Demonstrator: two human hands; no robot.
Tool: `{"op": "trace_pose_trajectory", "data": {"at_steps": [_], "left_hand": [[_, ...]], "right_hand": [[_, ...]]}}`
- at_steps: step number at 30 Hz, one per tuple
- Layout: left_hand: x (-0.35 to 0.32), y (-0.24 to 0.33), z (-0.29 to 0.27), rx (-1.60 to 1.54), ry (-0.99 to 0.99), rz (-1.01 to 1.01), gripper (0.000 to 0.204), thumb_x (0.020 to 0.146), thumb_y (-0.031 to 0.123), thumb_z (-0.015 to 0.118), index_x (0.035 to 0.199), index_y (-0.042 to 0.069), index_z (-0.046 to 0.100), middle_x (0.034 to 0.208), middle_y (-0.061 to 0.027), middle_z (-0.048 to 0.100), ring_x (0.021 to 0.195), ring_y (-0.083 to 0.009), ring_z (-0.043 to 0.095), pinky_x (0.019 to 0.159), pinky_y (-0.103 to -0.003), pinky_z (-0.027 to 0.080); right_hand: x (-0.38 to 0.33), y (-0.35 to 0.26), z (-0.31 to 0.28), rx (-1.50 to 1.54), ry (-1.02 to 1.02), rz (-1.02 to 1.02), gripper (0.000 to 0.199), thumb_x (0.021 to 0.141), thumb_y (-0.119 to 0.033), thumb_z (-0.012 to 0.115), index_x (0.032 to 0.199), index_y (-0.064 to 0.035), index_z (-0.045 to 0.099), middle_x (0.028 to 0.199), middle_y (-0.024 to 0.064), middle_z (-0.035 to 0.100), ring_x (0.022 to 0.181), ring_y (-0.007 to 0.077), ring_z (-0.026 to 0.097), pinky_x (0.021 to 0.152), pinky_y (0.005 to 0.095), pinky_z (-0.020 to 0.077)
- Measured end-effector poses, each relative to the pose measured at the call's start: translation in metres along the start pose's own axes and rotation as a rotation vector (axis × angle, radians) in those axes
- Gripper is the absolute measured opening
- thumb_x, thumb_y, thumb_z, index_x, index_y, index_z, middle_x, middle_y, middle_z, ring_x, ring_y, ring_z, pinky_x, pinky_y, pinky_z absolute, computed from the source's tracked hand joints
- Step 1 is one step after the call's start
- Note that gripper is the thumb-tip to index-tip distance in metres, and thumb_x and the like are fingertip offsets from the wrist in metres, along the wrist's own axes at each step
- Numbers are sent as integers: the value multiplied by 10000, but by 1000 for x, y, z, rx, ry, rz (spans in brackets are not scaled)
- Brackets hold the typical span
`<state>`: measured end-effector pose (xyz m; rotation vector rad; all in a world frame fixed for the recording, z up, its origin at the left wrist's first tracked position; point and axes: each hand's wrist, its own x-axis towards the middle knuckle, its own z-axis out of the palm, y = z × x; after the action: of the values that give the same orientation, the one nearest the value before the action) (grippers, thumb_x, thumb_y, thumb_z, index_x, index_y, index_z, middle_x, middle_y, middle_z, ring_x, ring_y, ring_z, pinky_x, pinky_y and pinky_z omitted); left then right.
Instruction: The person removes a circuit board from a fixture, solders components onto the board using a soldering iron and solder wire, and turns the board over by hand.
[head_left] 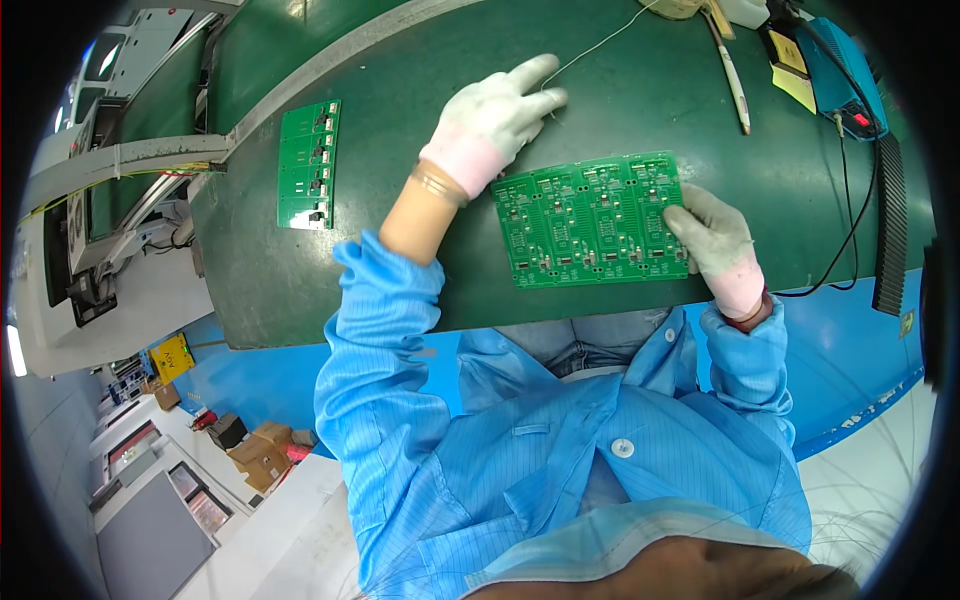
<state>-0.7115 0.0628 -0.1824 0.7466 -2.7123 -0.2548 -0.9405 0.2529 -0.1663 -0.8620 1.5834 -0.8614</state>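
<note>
Circuit board (590, 222) is right of the frame's centre, its edge clamped in the right hand (715, 240); whether the left hand (490, 120) grips the thin wire (604, 42), I cannot tell. Positioning seems underway; the next move likely calls for steady support.

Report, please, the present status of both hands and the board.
Right hand grips green circuit board by right edge. Left hand at thin wire, grip unclear. Second board lies apart, farther left.
</note>
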Motion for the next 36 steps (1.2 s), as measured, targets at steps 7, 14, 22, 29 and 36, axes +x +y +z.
{"op": "trace_pose_trajectory", "data": {"at_steps": [7, 14, 22, 29, 36], "left_hand": [[6, 29, -6, -334, 88, -161, 133, 807, 152, 599, 930, 111, 630, 1027, -13, 636, 791, -230, 615, 692, -321, 493], [-38, 141, -14, -285, 57, -92, 106, 794, 142, 619, 895, 110, 627, 829, -24, 637, 649, -196, 598, 578, -293, 474], [-51, 167, 5, -357, 246, -207, 240, 739, 122, 703, 975, 115, 661, 734, -9, 573, 562, -194, 519, 529, -288, 438], [-57, 166, -3, -491, 219, -351, 157, 702, 77, 736, 857, 74, 710, 711, -7, 557, 524, -157, 458, 502, -262, 394], [-42, 193, 3, -630, 149, -722, 96, 681, 16, 710, 774, 36, 719, 688, -24, 550, 503, -137, 432, 492, -264, 374]], "right_hand": [[-3, -4, -4, -511, 214, -225, 303, 783, -62, 636, 1079, -5, 666, 735, 34, 606, 550, 94, 487, 496, 212, 384], [-9, -3, 2, -385, 88, -825, 286, 716, -89, 712, 994, -34, 676, 754, 65, 610, 572, 191, 531, 554, 292, 450], [-15, 0, -19, -394, -144, -857, 104, 697, -47, 684, 799, -47, 669, 712, 62, 580, 577, 179, 511, 522, 300, 410], [0, -8, -78, -103, -61, -321, 175, 775, -74, 588, 920, -9, 661, 908, 81, 633, 683, 169, 542, 649, 265, 431], [72, -34, -198, 360, 616, -592, 595, 968, -362, 502, 1354, 76, 383, 1331, 267, 474, 1183, 318, 529, 987, 360, 412]]}}
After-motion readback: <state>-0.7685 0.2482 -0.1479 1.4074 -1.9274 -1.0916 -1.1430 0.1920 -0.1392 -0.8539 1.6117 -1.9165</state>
